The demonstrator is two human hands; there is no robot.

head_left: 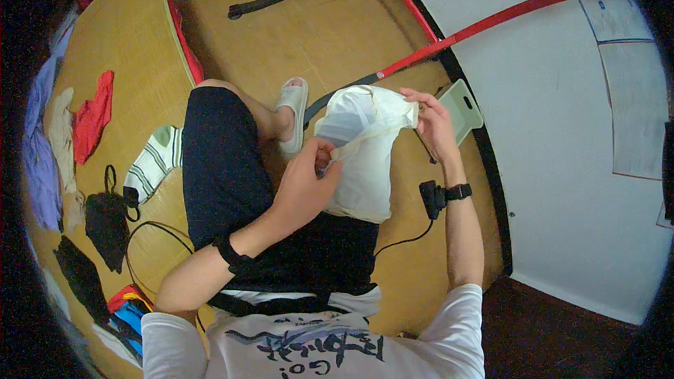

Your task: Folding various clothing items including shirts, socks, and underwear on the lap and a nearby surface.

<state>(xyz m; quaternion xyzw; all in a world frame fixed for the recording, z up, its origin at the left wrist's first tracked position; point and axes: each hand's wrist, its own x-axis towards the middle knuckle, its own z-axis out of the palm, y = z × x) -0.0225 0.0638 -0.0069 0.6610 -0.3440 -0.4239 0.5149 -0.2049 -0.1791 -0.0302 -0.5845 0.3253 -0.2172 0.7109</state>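
Across my lap lies a white cloth [365, 179], bag-like in shape, with a thin bluish see-through layer showing at its upper part. My left hand [309, 177] is closed on the cloth's edge near its middle, thumb and fingers pinched together. At the upper right, my right hand [434, 126] grips a corner of the same cloth between thumb and fingers and stretches it outward. The cloth's underside and the tips of some fingers are hidden. Both wrists wear black bands, and a black device [432, 200] with a cable sits by the right one.
On the woven mat at left lie a striped sock [156, 158], a black cloth with loops [107, 221], a red cloth [93, 119], a beige cloth [63, 133] and a purple cloth [42, 147]. A pale plastic basket [472, 102] stands beyond my right hand, beneath a red metal bar [491, 20].
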